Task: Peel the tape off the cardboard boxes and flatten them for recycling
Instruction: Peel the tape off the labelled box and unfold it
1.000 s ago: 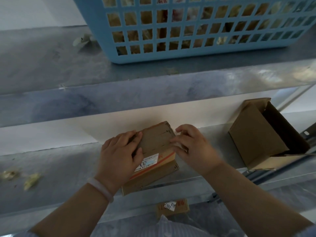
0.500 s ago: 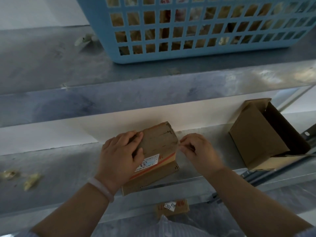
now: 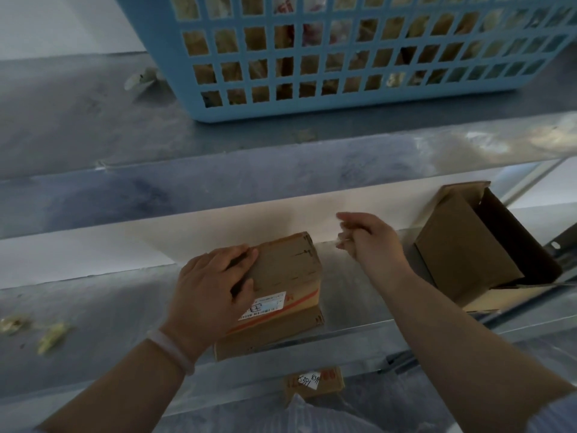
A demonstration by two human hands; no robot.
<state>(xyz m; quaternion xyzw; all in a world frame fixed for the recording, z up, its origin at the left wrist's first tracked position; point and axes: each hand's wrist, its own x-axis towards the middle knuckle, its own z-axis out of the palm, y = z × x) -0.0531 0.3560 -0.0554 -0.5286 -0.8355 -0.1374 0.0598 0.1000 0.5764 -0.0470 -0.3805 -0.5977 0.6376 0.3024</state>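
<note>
Above, blue plastic lattice basket; right, open brown cardboard box. On the grey metal shelf, my left hand grips the small labelled brown cardboard box. My right hand has lifted clear, fingers curled; whether it holds peeled tape, I cannot tell.

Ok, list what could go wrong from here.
The small box sits at the front edge of the shelf, held only by the left hand; a tug could drag it off. The right hand is blurred, fingers curled; if it pinches tape, the strip may tear short.
</note>
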